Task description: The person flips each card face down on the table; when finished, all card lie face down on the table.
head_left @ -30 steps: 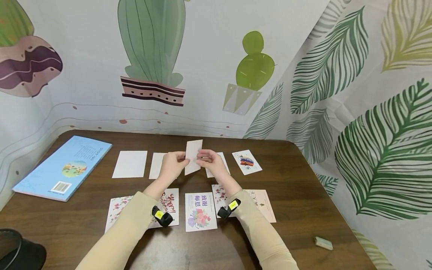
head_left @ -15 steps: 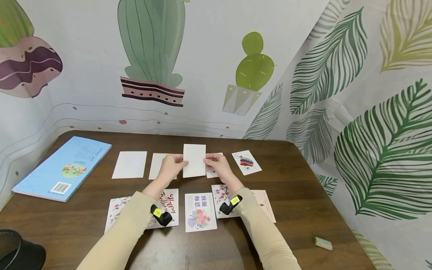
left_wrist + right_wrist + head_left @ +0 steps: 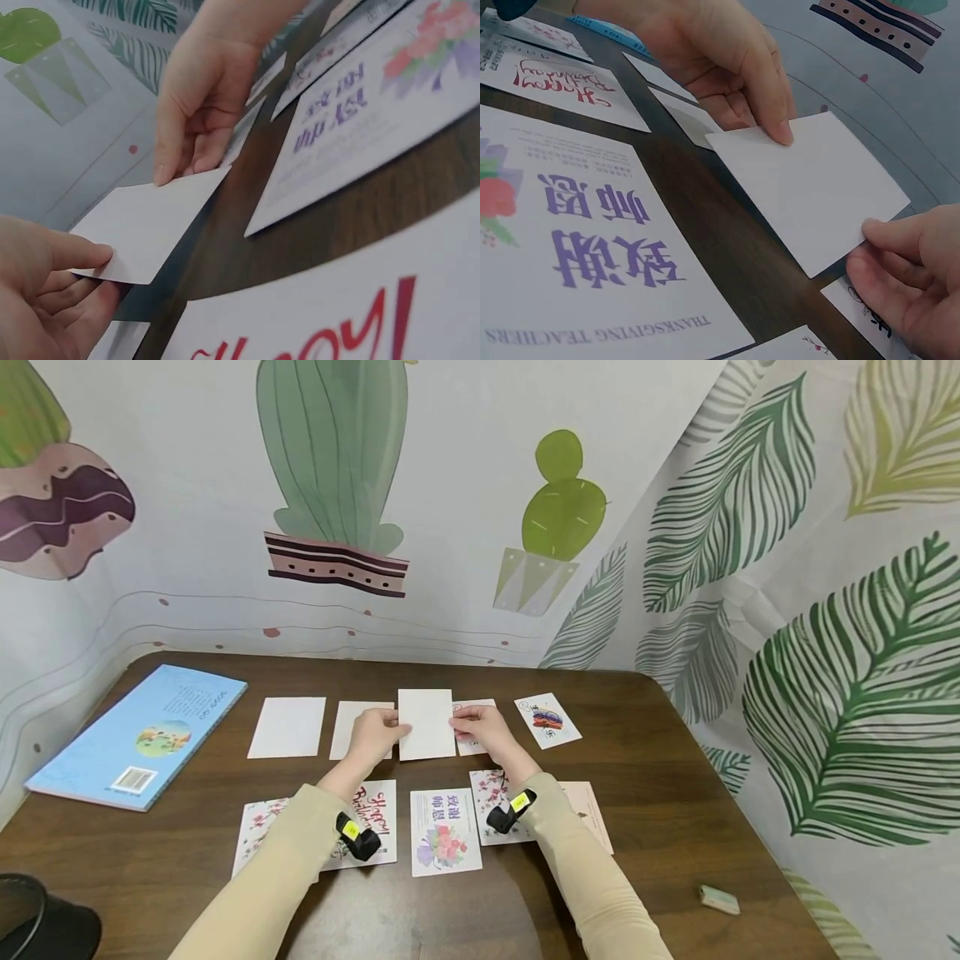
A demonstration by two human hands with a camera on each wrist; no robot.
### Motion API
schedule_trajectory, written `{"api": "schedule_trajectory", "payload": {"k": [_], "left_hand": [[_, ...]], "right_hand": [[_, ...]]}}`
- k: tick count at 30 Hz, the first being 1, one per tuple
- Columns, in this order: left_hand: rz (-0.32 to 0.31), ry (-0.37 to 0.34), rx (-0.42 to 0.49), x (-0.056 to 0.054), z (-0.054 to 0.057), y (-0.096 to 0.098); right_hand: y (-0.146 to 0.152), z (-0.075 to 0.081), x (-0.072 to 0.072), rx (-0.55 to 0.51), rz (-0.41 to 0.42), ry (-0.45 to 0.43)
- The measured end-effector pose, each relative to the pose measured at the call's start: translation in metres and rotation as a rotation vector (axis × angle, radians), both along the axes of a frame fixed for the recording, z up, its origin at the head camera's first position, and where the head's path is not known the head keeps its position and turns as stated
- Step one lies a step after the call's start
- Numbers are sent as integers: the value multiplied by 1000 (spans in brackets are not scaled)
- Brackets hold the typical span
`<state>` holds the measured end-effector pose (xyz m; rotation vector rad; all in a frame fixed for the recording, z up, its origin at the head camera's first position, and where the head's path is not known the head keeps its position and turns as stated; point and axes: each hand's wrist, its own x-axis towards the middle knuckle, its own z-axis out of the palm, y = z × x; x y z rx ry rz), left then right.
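Note:
A blank white card (image 3: 426, 725) is held up by both hands over the back row of cards. My left hand (image 3: 371, 739) pinches its left edge, thumb (image 3: 94, 253) on the upper face and fingers beneath. At the opposite edge, my right hand (image 3: 486, 733) has its thumb and fingertips (image 3: 874, 229) pinching near a corner. Behind the left hand lies a blank card (image 3: 343, 727), partly covered. A card with black and red marks (image 3: 471, 748) shows beneath the right hand. In front lies a card with purple characters and flowers (image 3: 446, 832).
A blank card (image 3: 287, 727) and a colourfully printed card (image 3: 548, 721) end the back row. Larger greeting cards (image 3: 377, 814) lie under the forearms. A blue book (image 3: 142, 735) is at left, a black mesh holder (image 3: 56, 922) at front left, a small eraser-like block (image 3: 719, 900) at right.
The held card has turned from a tilted, narrow view to face the head camera. It has come down and slightly left, both hands still on it.

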<state>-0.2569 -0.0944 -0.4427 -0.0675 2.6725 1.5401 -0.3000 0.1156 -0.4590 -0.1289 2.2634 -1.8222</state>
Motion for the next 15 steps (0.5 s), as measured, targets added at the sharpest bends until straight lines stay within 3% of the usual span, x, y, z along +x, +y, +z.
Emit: {"api": "schedule_trajectory", "payload": {"k": [8, 15], "left_hand": [[43, 57, -108, 0, 0, 0], [50, 76, -148, 0, -3, 0]], "right_hand": [[-1, 4, -3, 140, -32, -10], [-2, 8, -3, 269, -54, -28]]}}
